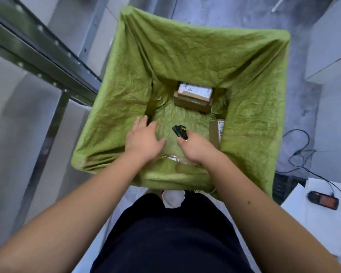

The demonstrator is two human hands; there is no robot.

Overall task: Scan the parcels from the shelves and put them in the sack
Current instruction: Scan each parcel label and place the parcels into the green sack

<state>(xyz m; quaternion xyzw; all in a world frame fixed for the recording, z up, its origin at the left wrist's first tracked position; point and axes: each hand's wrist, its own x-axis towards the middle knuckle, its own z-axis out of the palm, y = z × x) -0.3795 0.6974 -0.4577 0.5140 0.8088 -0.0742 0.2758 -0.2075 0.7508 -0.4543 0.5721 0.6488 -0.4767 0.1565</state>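
Observation:
A big green sack [185, 56] stands open right below me. At its bottom lies a brown cardboard parcel [193, 96] with a white label, and a second brown parcel [216, 133] leans against the right wall. A clear flat packet [175, 159] with a yellow-edged label lies near the front wall, partly hidden by my wrists. My left hand [144, 137] hovers palm down inside the sack mouth, fingers spread, holding nothing. My right hand [195, 148] is closed around a small black scanner [180, 131] that points down into the sack.
A grey metal shelf frame [47, 62] runs along the left. White surfaces stand at the right, and a black handheld device [323, 200] with a cable lies on the one at lower right. Black cables [299, 152] trail over the grey floor beside the sack.

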